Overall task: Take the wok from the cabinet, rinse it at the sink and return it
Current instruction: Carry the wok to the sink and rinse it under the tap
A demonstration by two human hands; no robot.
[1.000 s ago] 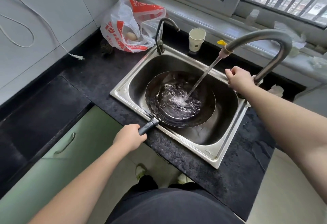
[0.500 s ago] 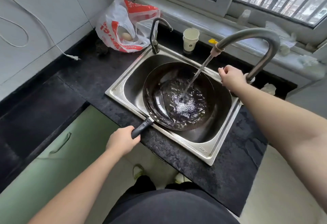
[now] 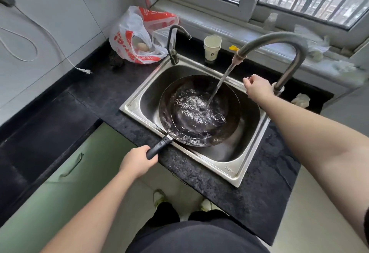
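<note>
The left hand (image 3: 137,161) is gripping the wok (image 3: 199,111) by its black handle, fingers curled round it, and the wok is sitting in the sink (image 3: 233,174) with water from the tap (image 3: 287,41) pouring into it. The right hand (image 3: 257,89) is hovering by the tap's base, fingers curled; I cannot tell whether it is holding anything

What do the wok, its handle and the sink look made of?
Wok: dark, seasoned-looking metal, probably carbon steel or iron; thin rim, matte black. Handle: black, likely plastic; smooth, dull. Sink: stainless steel; brushed, silvery, reflective rim.
</note>
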